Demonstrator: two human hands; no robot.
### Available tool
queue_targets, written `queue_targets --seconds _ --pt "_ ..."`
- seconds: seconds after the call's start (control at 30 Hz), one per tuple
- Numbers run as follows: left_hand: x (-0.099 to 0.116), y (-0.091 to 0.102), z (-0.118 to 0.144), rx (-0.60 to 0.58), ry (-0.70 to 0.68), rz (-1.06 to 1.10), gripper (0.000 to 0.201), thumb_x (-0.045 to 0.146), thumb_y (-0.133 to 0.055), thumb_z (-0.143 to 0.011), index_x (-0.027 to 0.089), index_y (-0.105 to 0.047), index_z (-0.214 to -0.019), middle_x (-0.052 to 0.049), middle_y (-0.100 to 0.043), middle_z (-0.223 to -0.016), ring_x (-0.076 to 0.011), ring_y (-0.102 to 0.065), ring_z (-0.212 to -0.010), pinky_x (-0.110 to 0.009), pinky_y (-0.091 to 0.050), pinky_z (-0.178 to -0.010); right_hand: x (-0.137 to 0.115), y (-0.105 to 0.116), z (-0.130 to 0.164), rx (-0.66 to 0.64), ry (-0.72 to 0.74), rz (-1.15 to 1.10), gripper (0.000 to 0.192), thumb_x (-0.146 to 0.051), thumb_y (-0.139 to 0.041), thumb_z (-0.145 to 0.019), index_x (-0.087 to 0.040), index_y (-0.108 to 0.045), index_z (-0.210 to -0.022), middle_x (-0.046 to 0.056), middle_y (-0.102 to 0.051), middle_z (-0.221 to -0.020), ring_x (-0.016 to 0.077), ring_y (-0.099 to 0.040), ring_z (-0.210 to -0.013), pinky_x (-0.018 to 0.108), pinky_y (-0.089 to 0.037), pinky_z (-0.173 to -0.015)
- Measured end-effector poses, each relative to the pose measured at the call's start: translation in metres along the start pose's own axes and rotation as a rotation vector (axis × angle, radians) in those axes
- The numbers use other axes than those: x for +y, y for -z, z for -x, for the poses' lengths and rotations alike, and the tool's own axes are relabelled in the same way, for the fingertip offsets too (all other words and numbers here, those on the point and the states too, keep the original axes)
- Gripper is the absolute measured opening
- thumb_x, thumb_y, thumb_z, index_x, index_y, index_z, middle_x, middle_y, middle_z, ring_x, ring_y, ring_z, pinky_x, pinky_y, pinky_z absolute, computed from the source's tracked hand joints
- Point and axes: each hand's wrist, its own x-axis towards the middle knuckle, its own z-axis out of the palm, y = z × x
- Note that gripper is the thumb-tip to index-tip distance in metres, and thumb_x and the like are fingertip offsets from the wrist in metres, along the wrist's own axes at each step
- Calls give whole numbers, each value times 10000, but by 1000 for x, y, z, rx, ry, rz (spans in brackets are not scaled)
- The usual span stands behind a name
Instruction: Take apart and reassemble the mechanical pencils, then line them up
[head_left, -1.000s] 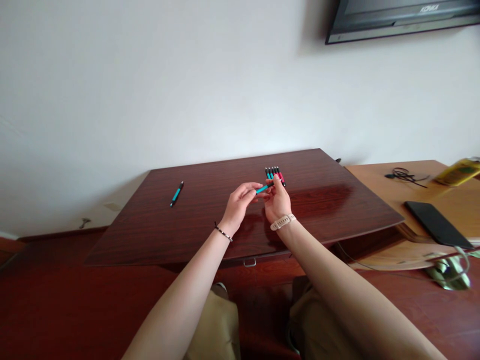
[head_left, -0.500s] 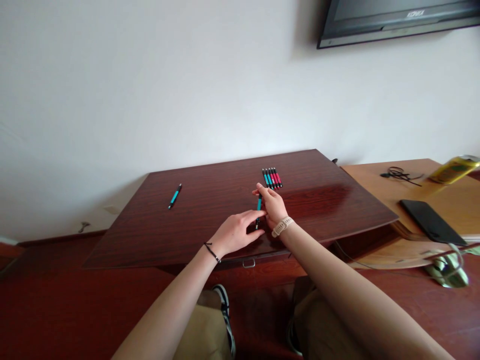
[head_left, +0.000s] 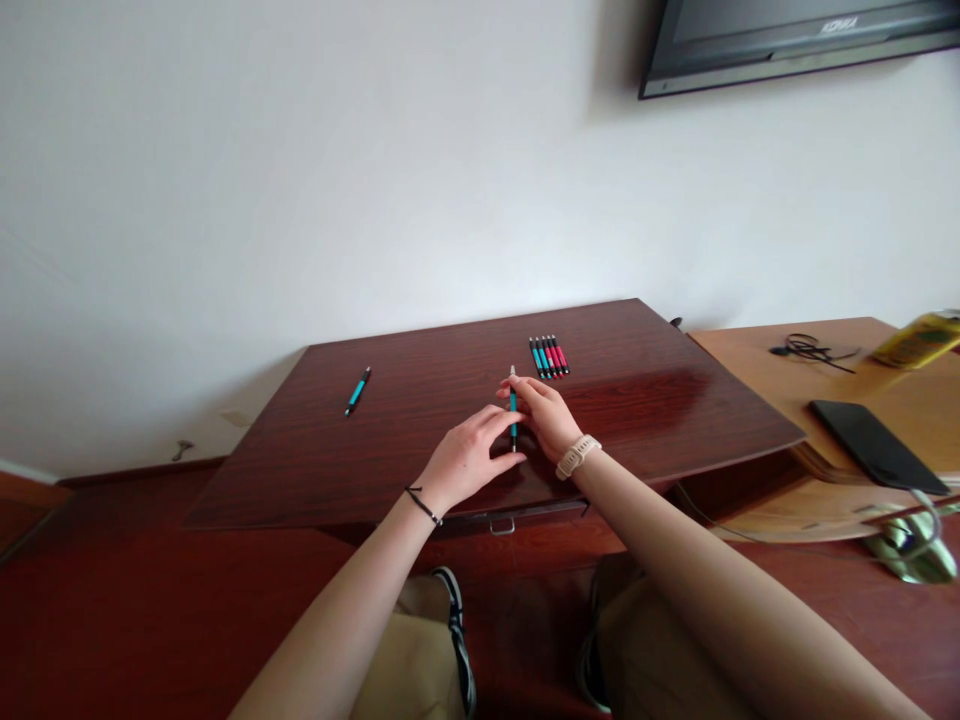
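Note:
Both my hands are on one blue pen (head_left: 513, 402) with black ends, held just above the near middle of the dark wooden table (head_left: 420, 390). My left hand (head_left: 466, 450) is closed around its lower end between thumb and fingers. Higher up, my right hand (head_left: 549, 418) pinches the same pen near its pale upper tip, its palm partly hidden behind the pen. Beyond the right hand lies a tidy row of several pens, with blue pens (head_left: 539, 357) on the left and pinkish-red pens (head_left: 557, 356) on the right. A lone blue pen (head_left: 358, 391) rests at the left.
To the right, a lighter wooden desk (head_left: 750, 365) holds a black phone (head_left: 876, 446), a coiled dark cable (head_left: 810, 348) and a yellow can (head_left: 919, 340). A television (head_left: 795, 45) hangs on the wall above. A drawer handle (head_left: 502, 526) sticks out under the table's front edge.
My right thumb and fingers have shifted on the pen, so its pale upper tip now shows. The left hand keeps its grip at the lower end. The view has turned slightly left.

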Motion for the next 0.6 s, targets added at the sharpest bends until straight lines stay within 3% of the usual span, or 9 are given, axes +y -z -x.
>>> queue_targets --seconds 0.17,0.37,0.6 --pt "4 0 0 57 58 9 534 288 -849 -890 345 -695 -1399 -84 -706 -1345 -326 -703 -1205 -457 -561 -1061 0 -2 3 -43 -3 -7 483 -590 -935 -707 -216 -825 -991 18 -781 -841 157 -666 -746 250 -532 -643" --pt "5 2 3 68 75 92 544 244 -860 -861 346 -701 -1371 -70 -718 -1349 -293 -737 -1077 -436 -583 -1015 1 -3 1 -45 -5 -33 509 -594 -943 -700 -206 -837 -1012 36 -776 -860 170 -667 -731 279 -556 -613" --pt "5 6 5 87 99 109 471 208 -841 -867 331 -736 -1309 -58 -739 -1302 -258 -745 -1068 -379 -606 -948 4 -5 -1 -45 -8 -30 513 -590 -945 -686 -208 -837 -1011 48 -793 -881 176 -691 -756 279 -557 -630"
